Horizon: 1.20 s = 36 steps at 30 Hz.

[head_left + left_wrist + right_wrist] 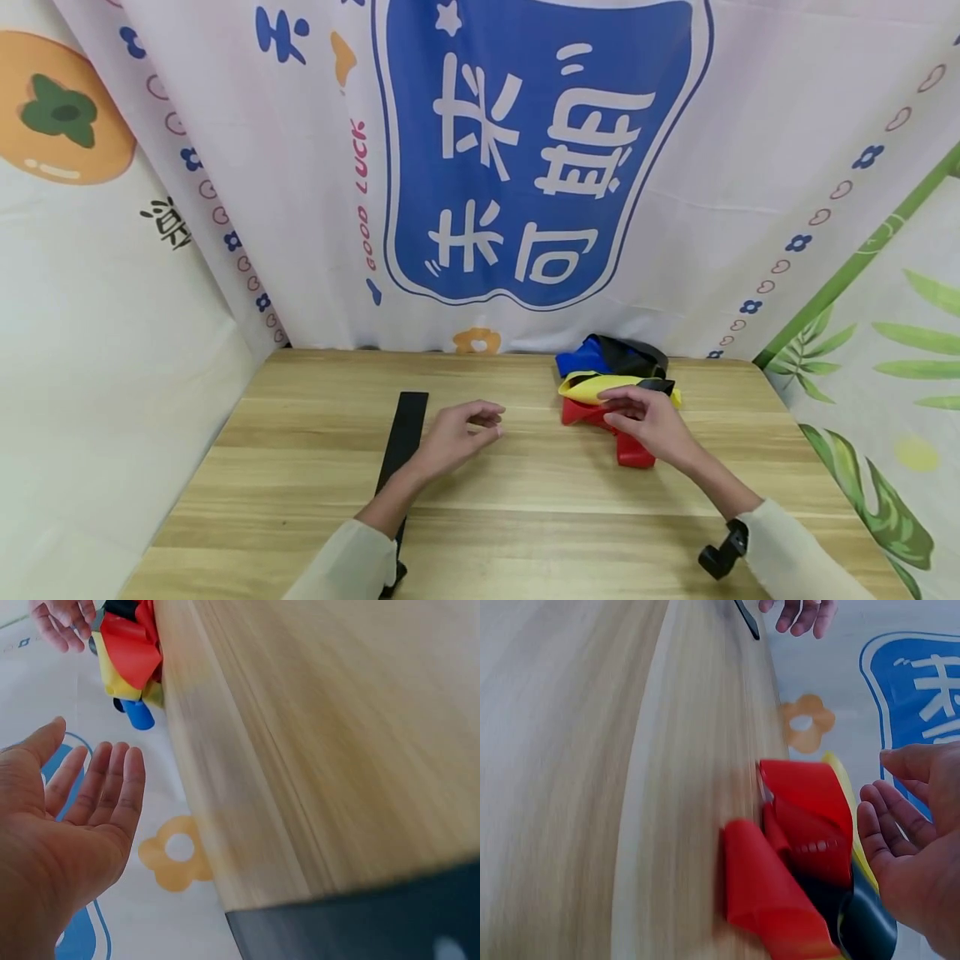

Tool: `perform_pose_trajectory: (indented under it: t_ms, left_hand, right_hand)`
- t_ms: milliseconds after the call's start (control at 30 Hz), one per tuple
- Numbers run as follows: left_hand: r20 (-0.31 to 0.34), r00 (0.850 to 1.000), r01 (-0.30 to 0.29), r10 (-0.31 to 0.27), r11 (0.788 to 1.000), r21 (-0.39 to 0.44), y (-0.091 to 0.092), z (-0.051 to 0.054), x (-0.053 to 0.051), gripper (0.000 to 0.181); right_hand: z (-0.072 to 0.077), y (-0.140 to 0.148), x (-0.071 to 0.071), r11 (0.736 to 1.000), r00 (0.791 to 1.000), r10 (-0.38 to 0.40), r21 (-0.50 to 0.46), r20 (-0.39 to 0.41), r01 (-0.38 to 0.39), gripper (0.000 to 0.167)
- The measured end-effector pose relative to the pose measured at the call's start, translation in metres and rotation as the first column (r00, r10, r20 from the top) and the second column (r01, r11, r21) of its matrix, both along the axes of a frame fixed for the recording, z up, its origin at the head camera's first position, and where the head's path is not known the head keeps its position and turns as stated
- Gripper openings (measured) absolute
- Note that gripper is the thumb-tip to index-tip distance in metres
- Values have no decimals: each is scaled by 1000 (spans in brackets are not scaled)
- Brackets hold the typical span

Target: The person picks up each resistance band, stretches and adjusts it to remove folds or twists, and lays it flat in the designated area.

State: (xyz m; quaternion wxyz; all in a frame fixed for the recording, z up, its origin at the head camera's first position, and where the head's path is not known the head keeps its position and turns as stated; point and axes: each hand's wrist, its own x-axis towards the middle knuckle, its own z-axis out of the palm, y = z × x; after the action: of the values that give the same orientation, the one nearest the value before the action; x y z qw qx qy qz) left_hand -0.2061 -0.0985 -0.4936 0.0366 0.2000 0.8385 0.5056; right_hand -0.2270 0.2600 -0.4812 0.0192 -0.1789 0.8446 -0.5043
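Behind the wooden tabletop (525, 542), we read pink "GOOD LUCK" lettering (360, 196) and white "未来可期" on a blue panel (521, 192) of the hanging cloth (750, 108). Over the tabletop's middle, we see the left hand (459, 433), empty, fingers slightly parted and gently bent, thumb apart. Over the tabletop's back right, the right hand (651, 423) is similarly relaxed and empty, by the red band (636, 451), yellow band (588, 389) and blue band (579, 362) lying there; we cannot tell whether it touches them. On the tabletop's left lies a black strip (403, 429).
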Motion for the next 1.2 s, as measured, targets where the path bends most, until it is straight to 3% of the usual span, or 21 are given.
perform_pose_trajectory:
  t_ms: [267,500,700,1000,1200]
  left_hand:
    - [-27,1000,-9,10,999,38,22,0,-12,32]
    - [-38,997,-63,65,997,45,38,-2,-19,34]
    - [4,996,-85,85,995,58,49,-4,-24,35]
    - [54,991,-127,124,990,58,61,-6,-29,39]
    - [53,992,-120,116,989,85,72,-5,-34,38]
  right_hand:
    - [5,24,-2,998,998,-55,32,-34,56,32]
    - [8,45,-4,993,985,-97,57,-142,106,29]
    - [8,62,-11,986,969,-121,89,-214,142,30]
    - [3,84,-22,981,966,-185,33,-182,194,34]
    - [0,95,-26,972,965,-227,33,-131,234,37]
